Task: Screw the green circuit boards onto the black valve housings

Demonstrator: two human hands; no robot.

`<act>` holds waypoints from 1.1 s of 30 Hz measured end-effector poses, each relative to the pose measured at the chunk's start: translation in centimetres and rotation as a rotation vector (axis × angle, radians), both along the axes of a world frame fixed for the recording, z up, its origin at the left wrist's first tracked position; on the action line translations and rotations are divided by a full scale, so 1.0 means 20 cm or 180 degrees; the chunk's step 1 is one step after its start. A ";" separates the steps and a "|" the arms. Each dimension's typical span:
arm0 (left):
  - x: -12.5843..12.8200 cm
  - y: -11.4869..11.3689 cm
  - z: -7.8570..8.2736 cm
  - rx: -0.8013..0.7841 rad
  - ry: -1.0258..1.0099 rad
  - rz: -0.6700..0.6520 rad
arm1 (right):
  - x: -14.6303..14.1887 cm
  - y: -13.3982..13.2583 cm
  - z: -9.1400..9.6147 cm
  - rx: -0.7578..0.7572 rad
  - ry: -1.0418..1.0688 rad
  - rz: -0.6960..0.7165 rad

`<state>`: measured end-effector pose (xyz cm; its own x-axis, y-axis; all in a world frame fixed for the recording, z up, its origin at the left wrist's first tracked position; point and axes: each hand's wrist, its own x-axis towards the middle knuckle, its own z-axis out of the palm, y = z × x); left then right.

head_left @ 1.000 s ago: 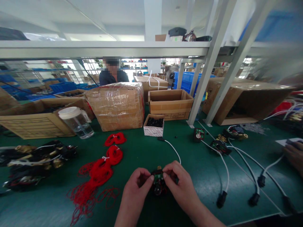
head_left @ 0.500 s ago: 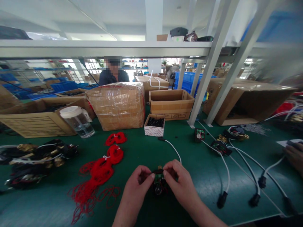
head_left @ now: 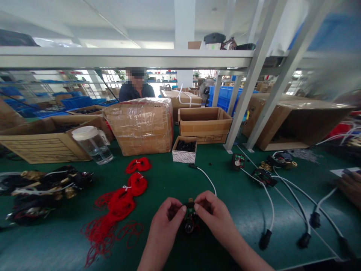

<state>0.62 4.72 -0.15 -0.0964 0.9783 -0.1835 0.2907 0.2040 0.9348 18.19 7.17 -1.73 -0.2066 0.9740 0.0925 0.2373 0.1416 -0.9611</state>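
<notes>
Near the front middle of the green table lies a small device with a green circuit board, a round clear-and-dark part and a brass fitting at its far end. My left hand pinches a small black part at the top of this device from the left. From the right, my right hand pinches the same black part with thumb and forefinger. The fingers hide much of that part. A white cable with a black plug runs from behind my right hand toward the small box.
Red wire bundles lie left, beside brass-and-black assemblies and a water jug. A small box of black parts stands ahead. Circuit-board units with white cables lie right. Another person's hand rests at the right edge.
My left hand has shifted slightly to the right, nearer my right hand. The black part shows less between the fingers. Otherwise things lie as before.
</notes>
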 end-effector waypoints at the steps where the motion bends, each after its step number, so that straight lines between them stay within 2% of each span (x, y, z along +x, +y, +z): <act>1: 0.00 0.00 0.00 0.0007 0.0008 -0.0003 | 0.00 0.00 0.00 -0.0009 -0.0016 -0.0016; 9: -0.04 -0.03 0.00 -0.0131 -0.0458 -0.0019 | 0.00 0.00 0.03 0.0051 -0.0051 0.0073; 13: -0.04 -0.01 0.00 -0.0064 -0.0320 -0.0117 | -0.01 0.00 0.01 0.0058 -0.0205 -0.0024; 19: -0.01 -0.02 -0.01 0.0166 -0.0018 -0.0008 | 0.00 0.00 0.02 0.0146 -0.0162 0.0018; 26: -0.02 -0.03 -0.01 -0.0025 -0.0360 -0.0051 | 0.00 0.00 0.04 0.0176 -0.0203 0.0025; 33: -0.03 -0.05 -0.01 -0.0096 -0.0365 0.0057 | 0.00 0.00 0.03 0.0007 -0.0111 0.0053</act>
